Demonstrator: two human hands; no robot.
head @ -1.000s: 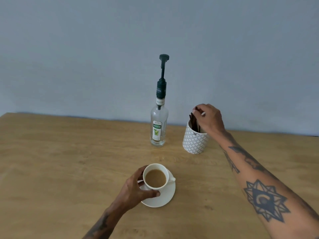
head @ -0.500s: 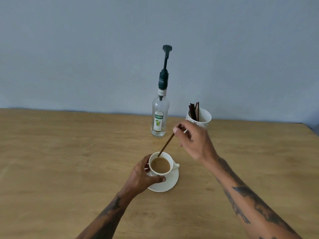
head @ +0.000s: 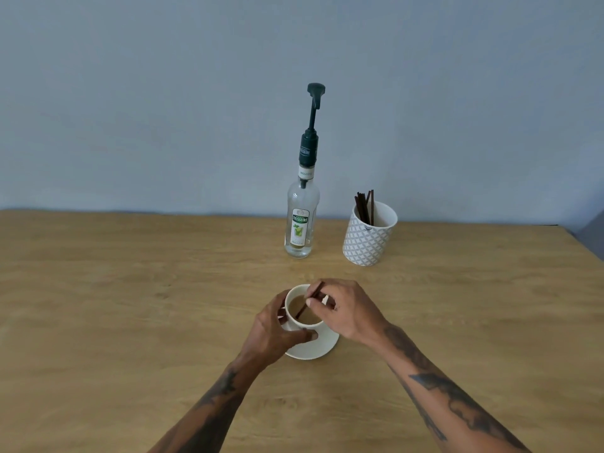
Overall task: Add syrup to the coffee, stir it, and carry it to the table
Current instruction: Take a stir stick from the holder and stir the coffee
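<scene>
Since the earlier frame my right hand [head: 348, 310] has come down from above the cup and now sits close over it, and the thin dark brown stirring stick [head: 309, 300] that it carried stands deeper in the coffee. The thumb and forefinger pinch the stick near its upper part; the other fingers are curled loosely. My left hand [head: 277, 328] grips the small white ceramic cup [head: 295, 294] from its left side, fingers wrapped round the wall and the thumb at the near edge, above the round white saucer [head: 322, 349].

The stick leans, its low end toward the near left in the milky brown coffee [head: 299, 305], its top toward the far right (so the stirring circle must pivot under my right fingertips). I think the tip reaches the bottom, but the liquid hides it.

Behind, well apart, stand the clear glass syrup bottle with a dark green pump [head: 302, 223] and the white patterned mug holding more sticks [head: 367, 238], both on the light wooden table [head: 114, 305].
</scene>
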